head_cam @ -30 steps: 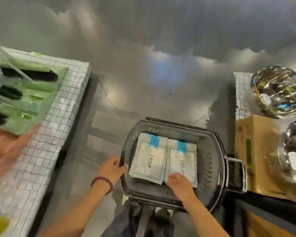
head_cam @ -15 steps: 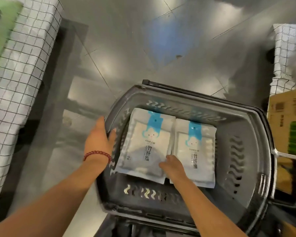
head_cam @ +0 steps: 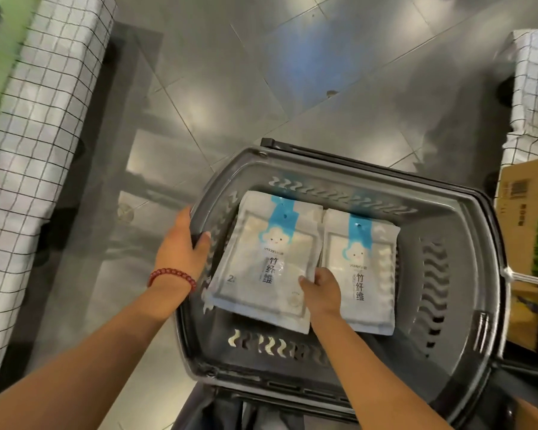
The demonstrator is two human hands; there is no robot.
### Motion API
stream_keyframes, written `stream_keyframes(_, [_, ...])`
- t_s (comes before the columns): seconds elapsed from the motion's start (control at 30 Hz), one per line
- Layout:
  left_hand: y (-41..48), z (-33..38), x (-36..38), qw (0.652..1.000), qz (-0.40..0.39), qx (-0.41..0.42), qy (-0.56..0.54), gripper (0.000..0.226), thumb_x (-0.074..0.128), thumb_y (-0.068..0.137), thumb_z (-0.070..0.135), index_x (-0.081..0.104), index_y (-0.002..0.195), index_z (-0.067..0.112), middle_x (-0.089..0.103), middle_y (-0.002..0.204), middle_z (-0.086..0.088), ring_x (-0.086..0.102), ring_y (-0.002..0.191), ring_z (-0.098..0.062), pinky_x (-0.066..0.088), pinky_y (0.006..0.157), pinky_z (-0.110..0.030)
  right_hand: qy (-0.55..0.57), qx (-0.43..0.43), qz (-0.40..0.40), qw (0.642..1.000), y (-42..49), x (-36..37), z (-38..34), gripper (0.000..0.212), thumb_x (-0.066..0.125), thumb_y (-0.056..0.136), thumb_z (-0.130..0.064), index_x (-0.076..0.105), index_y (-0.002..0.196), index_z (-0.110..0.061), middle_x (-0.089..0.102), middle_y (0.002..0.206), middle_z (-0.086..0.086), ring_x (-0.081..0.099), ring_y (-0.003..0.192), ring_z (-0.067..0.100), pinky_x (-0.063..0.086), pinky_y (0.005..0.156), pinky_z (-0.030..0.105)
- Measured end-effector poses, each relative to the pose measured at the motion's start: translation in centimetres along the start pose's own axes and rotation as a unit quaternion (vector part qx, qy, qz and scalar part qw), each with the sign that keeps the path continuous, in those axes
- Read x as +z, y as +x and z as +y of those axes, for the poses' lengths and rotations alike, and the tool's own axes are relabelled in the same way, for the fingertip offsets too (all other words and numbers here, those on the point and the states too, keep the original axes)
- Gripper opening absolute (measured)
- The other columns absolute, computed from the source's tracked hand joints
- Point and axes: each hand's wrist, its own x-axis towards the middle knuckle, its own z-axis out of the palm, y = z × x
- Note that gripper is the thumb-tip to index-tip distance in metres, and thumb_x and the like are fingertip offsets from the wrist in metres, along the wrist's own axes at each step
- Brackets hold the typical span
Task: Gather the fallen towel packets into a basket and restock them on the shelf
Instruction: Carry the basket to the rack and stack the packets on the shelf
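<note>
Left hand (head_cam: 184, 243) grasps the basket (head_cam: 354, 173) rim at centre; right hand (head_cam: 322, 291) pinches the left packet (head_cam: 261, 243), beside the right packet (head_cam: 370, 259), lower centre

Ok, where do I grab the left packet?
Pinch the left packet at its near right corner, from the near side. It lies flat, so only edges offer a grip; the basket wall crowds its left edge. The right hand pinches that corner.

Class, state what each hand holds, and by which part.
Left hand grips the basket by its left rim; right hand pinches the left towel packet at its near right corner.
</note>
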Motion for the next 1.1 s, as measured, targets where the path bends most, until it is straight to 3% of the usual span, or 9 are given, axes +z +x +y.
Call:
stream_keyframes(0.13, [-1.6,0.5,-2.0,0.998,0.044,0.033,0.013,0.055,0.062,0.088,0.021,0.041,0.138,0.011,0.053,0.131,-0.005,0.051,0.117,-0.021,0.042,0.100,-0.035,0.099,-0.054,-0.061,0.992,-1.3,-2.8,-0.1,0.014,0.053,0.090,0.002,0.049,0.086,-0.011,0.056,0.095,0.011,0.050,0.080,0.016,0.039,0.063,0.022])
stream_keyframes(0.23, [-3.2,1.6,-3.2,0.995,0.077,0.059,0.027,0.045,0.067,0.081,0.035,0.056,0.120,0.015,0.059,0.105,0.006,0.056,0.089,-0.008,0.049,0.082,-0.030,0.165,-0.072,-0.081,0.980,-2.6,-4.6,-0.2,0.015,0.053,0.088,0.006,0.053,0.092,-0.008,0.060,0.089,0.005,0.052,0.080,0.016,0.041,0.058,0.019])
stream_keyframes(0.37, [-3.9,3.5,-3.2,0.992,-0.078,-0.097,0.016,0.049,0.069,0.071,0.056,0.059,0.102,0.019,0.063,0.083,0.010,0.061,0.078,-0.010,0.044,0.064,-0.021,0.334,-0.057,-0.158,0.928,-4.1,-5.4,-0.7,0.028,0.049,0.085,0.017,0.057,0.087,-0.010,0.065,0.075,0.001,0.061,0.071,0.015,0.052,0.062,0.021])
stream_keyframes(0.5, [-4.3,4.1,-2.1,0.947,-0.166,-0.181,-0.206,0.011,0.074,0.076,0.031,0.065,0.083,0.030,0.067,0.071,0.021,0.063,0.069,0.004,0.043,0.048,-0.010,0.387,-0.044,-0.249,0.887,-4.7,-3.6,-1.7,0.028,0.054,0.083,0.013,0.058,0.101,-0.007,0.070,0.099,0.009,0.065,0.094,0.020,0.054,0.083,0.032])
stream_keyframes(0.63, [-4.0,3.2,-1.8,0.940,-0.145,-0.190,-0.242,0.020,0.073,0.078,0.008,0.064,0.082,0.025,0.066,0.075,0.011,0.062,0.068,-0.003,0.046,0.052,-0.018,0.189,-0.018,-0.215,0.958,-3.0,-2.0,-1.7,0.018,0.056,0.089,-0.001,0.060,0.099,-0.016,0.067,0.103,0.005,0.062,0.098,0.020,0.052,0.084,0.032])
stream_keyframes(0.73, [-4.0,2.7,-1.2,0.958,-0.128,-0.158,-0.203,0.020,0.071,0.079,0.004,0.065,0.083,0.023,0.066,0.079,0.006,0.062,0.074,-0.007,0.046,0.061,-0.020,0.022,-0.023,-0.104,0.994,-0.8,-1.8,-0.6,0.028,0.059,0.089,-0.011,0.056,0.116,-0.014,0.060,0.116,0.001,0.056,0.112,0.020,0.046,0.094,0.030])
stream_keyframes(0.83, [-3.9,2.3,-0.1,0.967,-0.117,-0.136,-0.182,0.020,0.071,0.079,0.004,0.065,0.084,0.023,0.066,0.079,0.007,0.061,0.074,-0.003,0.046,0.058,-0.017,-0.044,-0.020,0.050,0.998,1.7,-3.9,1.5,0.051,0.064,0.086,-0.015,0.045,0.133,-0.005,0.050,0.132,0.010,0.047,0.123,0.026,0.040,0.103,0.034])
stream_keyframes(0.93, [-3.5,2.0,1.3,0.962,-0.110,-0.143,-0.203,0.024,0.070,0.079,0.001,0.064,0.083,0.024,0.065,0.077,0.012,0.060,0.070,0.002,0.045,0.051,-0.007,-0.117,0.032,0.143,0.982,4.0,-6.7,3.6,0.056,0.074,0.076,-0.018,0.048,0.121,0.003,0.053,0.125,0.020,0.052,0.113,0.034,0.051,0.089,0.044])
stream_keyframes(1.1, [-2.5,1.5,3.8,0.959,-0.116,-0.155,-0.208,0.023,0.070,0.078,-0.001,0.064,0.089,0.018,0.066,0.080,0.008,0.062,0.073,-0.003,0.046,0.060,-0.016,-0.175,0.116,0.124,0.970,6.5,-9.4,6.9,0.099,0.080,0.072,-0.034,0.021,0.143,0.002,0.026,0.149,0.019,0.024,0.138,0.035,0.035,0.107,0.048])
